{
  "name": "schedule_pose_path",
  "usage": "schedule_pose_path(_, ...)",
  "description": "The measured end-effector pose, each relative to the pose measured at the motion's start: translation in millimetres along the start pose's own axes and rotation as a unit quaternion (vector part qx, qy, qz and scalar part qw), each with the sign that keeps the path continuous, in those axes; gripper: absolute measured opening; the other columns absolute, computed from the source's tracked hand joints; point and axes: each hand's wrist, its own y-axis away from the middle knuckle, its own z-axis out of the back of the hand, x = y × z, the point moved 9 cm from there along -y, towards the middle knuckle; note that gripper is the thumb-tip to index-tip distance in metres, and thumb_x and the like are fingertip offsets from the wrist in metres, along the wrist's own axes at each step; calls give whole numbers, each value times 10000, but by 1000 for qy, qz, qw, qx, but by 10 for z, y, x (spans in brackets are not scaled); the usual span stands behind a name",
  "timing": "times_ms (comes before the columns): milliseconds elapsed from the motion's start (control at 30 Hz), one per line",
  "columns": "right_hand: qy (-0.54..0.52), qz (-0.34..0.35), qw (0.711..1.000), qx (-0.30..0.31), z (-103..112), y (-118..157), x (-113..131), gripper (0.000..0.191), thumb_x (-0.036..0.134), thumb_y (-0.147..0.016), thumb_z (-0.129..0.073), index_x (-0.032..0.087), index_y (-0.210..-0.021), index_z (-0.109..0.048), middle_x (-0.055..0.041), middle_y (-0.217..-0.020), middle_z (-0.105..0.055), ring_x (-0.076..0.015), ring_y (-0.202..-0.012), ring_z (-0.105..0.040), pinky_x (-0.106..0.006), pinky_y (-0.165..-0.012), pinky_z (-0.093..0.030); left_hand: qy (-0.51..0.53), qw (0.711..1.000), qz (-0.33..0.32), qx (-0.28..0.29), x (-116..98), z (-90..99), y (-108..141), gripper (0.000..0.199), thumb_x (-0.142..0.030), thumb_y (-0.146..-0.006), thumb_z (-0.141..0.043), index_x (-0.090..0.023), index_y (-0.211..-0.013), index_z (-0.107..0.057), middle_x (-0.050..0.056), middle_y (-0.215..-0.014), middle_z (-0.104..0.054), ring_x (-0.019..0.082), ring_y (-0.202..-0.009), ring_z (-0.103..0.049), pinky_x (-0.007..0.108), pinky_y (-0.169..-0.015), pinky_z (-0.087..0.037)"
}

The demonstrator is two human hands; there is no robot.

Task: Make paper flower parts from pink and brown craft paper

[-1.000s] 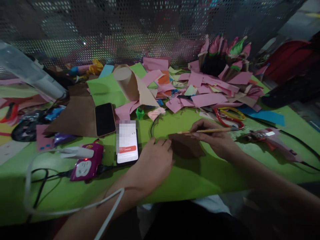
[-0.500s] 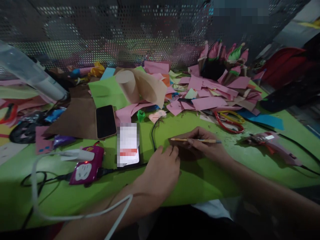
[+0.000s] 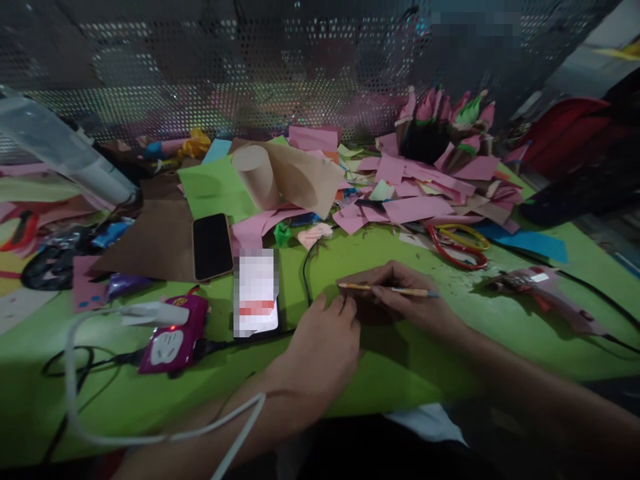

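Observation:
Held in my right hand (image 3: 407, 297) is a thin pencil (image 3: 357, 287), pinched between thumb and fingers. Its pointed end faces left and its bluish end sticks out to the right. Beneath the pencil lies a dark brown piece, apparently paper (image 3: 373, 308), partly covered by both hands and in shadow. My left hand (image 3: 327, 347) rests palm down at the left edge of this piece, fingers laid forward on it and thumb hidden. A black cable (image 3: 306, 273) runs just beyond its fingertips. Left of that hand is a phone with a lit, blurred screen (image 3: 256, 293).
A dark phone (image 3: 213, 247) and a magenta power adapter (image 3: 175, 340) with cables lie left. Behind are a rolled tan sheet (image 3: 257, 177) and pink paper scraps (image 3: 420, 208). Red-and-yellow-handled scissors (image 3: 457, 245) and a pink glue gun (image 3: 555, 300) lie right. A white cable (image 3: 200, 430) crosses my left forearm.
The pencil and my right hand have shifted slightly left and toward me, and the pencil's tip has dipped. My left hand stays nearly in place.

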Motion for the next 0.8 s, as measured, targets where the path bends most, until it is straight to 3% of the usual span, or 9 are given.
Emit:
schedule_pose_path(533,75,-4,985,-155,548,70,-3,73,262,-733,-605,228,-674,-576,-10,-614,-635,-167,-562,-559,-290,-512,-402,-14,1000,4,11,25,11,23,426,-372,-920,-574,-91,-1232,-643,191,-1335,-637,297,-1184,-616,439,-959,-463)
schedule_pose_path(800,106,-5,973,-206,713,113,-10,74,249,-726,-597,238,-667,-554,-4,-604,-605,-176,-568,-543,-309,-539,-402,-8,1000,5,25,12,29,15,421,-379,-900,-615,-161,-1260,-626,169,-1338,-632,292,-1204,-604,439,-958,-471)
